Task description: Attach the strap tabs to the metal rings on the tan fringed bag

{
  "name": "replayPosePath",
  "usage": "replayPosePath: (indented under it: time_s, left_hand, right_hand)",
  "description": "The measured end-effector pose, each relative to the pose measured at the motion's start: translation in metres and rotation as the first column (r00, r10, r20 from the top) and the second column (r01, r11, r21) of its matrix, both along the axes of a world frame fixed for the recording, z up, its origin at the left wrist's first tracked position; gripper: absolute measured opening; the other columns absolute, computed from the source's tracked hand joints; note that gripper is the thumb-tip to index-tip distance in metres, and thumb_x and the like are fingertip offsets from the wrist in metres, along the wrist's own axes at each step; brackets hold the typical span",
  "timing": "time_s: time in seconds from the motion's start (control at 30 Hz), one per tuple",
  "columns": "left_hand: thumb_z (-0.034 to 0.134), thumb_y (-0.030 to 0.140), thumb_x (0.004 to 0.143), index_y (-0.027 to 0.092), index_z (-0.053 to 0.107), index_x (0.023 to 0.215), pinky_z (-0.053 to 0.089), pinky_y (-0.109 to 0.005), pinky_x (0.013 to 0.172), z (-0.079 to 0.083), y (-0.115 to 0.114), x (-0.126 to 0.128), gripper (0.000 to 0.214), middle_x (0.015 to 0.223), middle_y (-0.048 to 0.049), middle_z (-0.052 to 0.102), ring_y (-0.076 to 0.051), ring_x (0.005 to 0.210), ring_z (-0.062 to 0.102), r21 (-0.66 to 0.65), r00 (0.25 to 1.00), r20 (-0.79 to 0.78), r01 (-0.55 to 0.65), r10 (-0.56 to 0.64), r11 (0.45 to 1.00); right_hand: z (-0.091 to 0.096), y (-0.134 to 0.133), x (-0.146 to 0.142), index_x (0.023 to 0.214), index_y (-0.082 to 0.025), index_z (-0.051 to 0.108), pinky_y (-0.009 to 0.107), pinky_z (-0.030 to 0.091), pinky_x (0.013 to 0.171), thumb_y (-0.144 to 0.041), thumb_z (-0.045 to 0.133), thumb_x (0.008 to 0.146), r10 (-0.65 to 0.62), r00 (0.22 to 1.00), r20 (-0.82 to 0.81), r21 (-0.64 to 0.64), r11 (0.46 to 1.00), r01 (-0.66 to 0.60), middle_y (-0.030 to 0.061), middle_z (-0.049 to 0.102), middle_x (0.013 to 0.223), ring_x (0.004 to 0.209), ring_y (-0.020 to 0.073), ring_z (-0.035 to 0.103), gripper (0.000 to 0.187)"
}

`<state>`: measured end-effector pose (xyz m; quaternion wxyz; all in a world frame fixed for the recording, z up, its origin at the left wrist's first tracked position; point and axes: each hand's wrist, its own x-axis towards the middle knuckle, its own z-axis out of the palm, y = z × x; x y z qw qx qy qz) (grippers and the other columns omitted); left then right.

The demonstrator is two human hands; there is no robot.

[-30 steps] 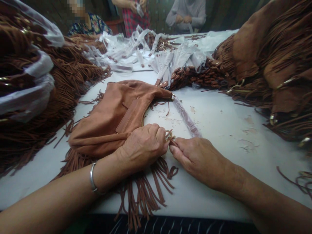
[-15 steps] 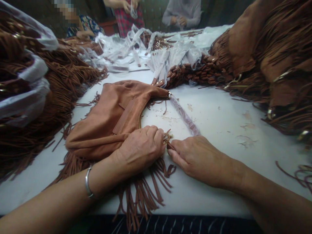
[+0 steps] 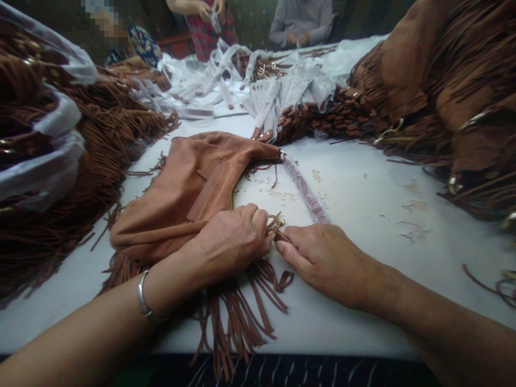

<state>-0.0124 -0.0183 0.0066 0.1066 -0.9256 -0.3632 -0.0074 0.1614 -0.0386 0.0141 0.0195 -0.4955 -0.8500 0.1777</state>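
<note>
A brown fringed handbag (image 3: 173,199) lies on its side on the white table (image 3: 355,183), its fringe spilling toward the front edge. My left hand (image 3: 234,234) is closed on the bag's near corner, beside a gold metal ring (image 3: 274,223). Pinched in my right hand (image 3: 322,258) is the brown leather end of the shoulder strap, right against that ring. The strap (image 3: 304,188), wrapped in clear plastic, runs from my right hand to the bag's far corner, where a metal fitting joins it. My fingers partly hide the strap end.
Fringed brown bags (image 3: 52,161) are heaped at the left, with more bags (image 3: 427,97) piled at the right. Behind the handbag lies a stack of plastic-wrapped straps (image 3: 298,99). Across the table are co-workers, one in a grey top (image 3: 300,24). Loose scraps lie at the right.
Both hands stay at the same place, with only a slight shift of the fingers around the ring and strap end. The view has moved a little.
</note>
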Motion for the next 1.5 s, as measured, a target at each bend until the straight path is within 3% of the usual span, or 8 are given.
replayPosePath:
  time_s: [0.17, 0.33, 0.5, 0.63, 0.83, 1.07, 1.5]
  left_hand:
    - [0.038, 0.029, 0.088, 0.015, 0.045, 0.076, 0.043, -0.027, 0.049, -0.003, -0.001, 0.0, 0.019, 0.068, -0.0046, 0.052, -0.019, 0.061, 0.054, 0.062, 1.0, 0.026, 0.012, -0.014, 0.998]
    - [0.036, 0.025, 0.088, 0.016, 0.043, 0.076, 0.041, -0.027, 0.048, -0.006, -0.001, -0.002, 0.017, 0.066, -0.0033, 0.052, -0.018, 0.058, 0.054, 0.022, 0.992, 0.125, -0.018, 0.015, 1.0]
    - [0.043, 0.027, 0.085, 0.017, 0.042, 0.075, 0.036, -0.024, 0.045, -0.006, 0.0, -0.004, 0.015, 0.062, -0.0001, 0.051, -0.015, 0.051, 0.05, -0.075, 0.973, 0.217, -0.058, 0.073, 0.995]
    - [0.046, 0.027, 0.083, 0.017, 0.042, 0.074, 0.034, -0.024, 0.046, -0.004, 0.001, -0.003, 0.014, 0.062, 0.0002, 0.051, -0.015, 0.052, 0.051, -0.139, 0.973, 0.199, -0.085, 0.112, 0.987]
    - [0.045, 0.028, 0.084, 0.018, 0.039, 0.074, 0.031, -0.022, 0.046, 0.003, 0.003, -0.002, 0.016, 0.062, 0.0015, 0.051, -0.012, 0.05, 0.049, -0.314, 0.971, 0.159, -0.124, 0.181, 0.941]
    - [0.043, 0.03, 0.085, 0.018, 0.037, 0.075, 0.032, -0.022, 0.047, 0.007, 0.006, -0.007, 0.016, 0.064, 0.0012, 0.052, -0.012, 0.051, 0.05, -0.4, 0.97, 0.162, -0.101, 0.179, 0.911]
    - [0.035, 0.032, 0.086, 0.015, 0.046, 0.082, 0.045, -0.032, 0.063, 0.008, 0.0, 0.006, 0.021, 0.08, -0.0072, 0.052, -0.02, 0.072, 0.051, -0.186, 0.97, 0.08, -0.214, 0.232, 0.959]
  right_hand:
    - [-0.004, -0.002, -0.002, 0.074, -0.017, 0.056, 0.027, 0.029, 0.056, -0.026, 0.037, 0.087, -0.046, 0.998, -0.038, 0.0, 0.999, 0.046, 0.0042, 0.063, 0.069, 0.061, 0.0161, 0.055, 0.024]
    - [-0.004, -0.005, -0.005, 0.08, -0.017, 0.056, 0.029, 0.028, 0.055, -0.026, 0.037, 0.087, -0.064, 0.998, -0.004, 0.046, 0.997, 0.064, 0.0056, 0.064, 0.071, 0.061, 0.0177, 0.057, 0.023]
    - [-0.004, -0.007, -0.007, 0.084, -0.016, 0.054, 0.031, 0.023, 0.052, -0.028, 0.035, 0.089, -0.043, 0.997, 0.067, 0.126, 0.991, 0.034, 0.0062, 0.064, 0.07, 0.058, 0.0199, 0.057, 0.023]
    - [-0.005, -0.009, -0.007, 0.083, -0.016, 0.053, 0.031, 0.021, 0.052, -0.026, 0.036, 0.088, -0.018, 0.998, 0.056, 0.148, 0.989, 0.01, 0.0059, 0.063, 0.068, 0.056, 0.0203, 0.057, 0.02]
    - [-0.005, -0.007, -0.003, 0.083, -0.016, 0.053, 0.03, 0.025, 0.053, -0.026, 0.037, 0.088, 0.025, 1.0, -0.009, 0.105, 0.994, -0.024, 0.0057, 0.063, 0.069, 0.058, 0.02, 0.058, 0.019]
    - [-0.006, -0.006, -0.001, 0.085, -0.015, 0.053, 0.029, 0.028, 0.055, -0.026, 0.036, 0.089, 0.038, 0.998, -0.054, 0.081, 0.996, -0.033, 0.0063, 0.063, 0.07, 0.06, 0.0182, 0.058, 0.02]
    - [-0.001, -0.002, 0.002, 0.086, -0.015, 0.054, 0.028, 0.026, 0.053, -0.027, 0.036, 0.09, 0.019, 1.0, 0.0, 0.114, 0.993, -0.019, 0.0066, 0.064, 0.071, 0.059, 0.0189, 0.058, 0.022]
